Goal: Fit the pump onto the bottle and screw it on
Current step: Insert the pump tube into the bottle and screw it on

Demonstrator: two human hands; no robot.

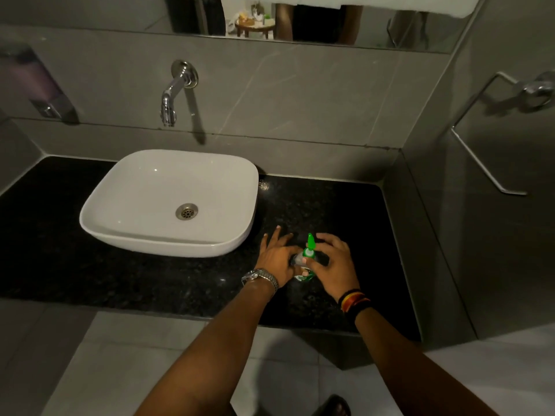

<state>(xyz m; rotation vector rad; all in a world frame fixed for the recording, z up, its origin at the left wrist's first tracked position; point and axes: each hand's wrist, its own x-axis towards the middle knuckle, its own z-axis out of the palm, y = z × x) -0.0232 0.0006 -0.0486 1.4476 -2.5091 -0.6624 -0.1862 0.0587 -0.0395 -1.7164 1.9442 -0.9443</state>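
Note:
A small clear bottle (301,267) with a green label stands on the black granite counter (150,280), right of the basin. A green pump (310,245) sits on its neck, nozzle pointing away from me. My left hand (277,256) presses against the bottle's left side, thumb on it and fingers spread on the counter. My right hand (332,265) is around the pump collar, thumb and fingertips on it. The bottle's lower part is mostly hidden by both hands.
A white vessel basin (168,202) sits on the counter to the left, under a chrome wall tap (174,91). A wall soap dispenser (39,85) hangs at far left. A side wall with a towel rail (486,163) closes the right.

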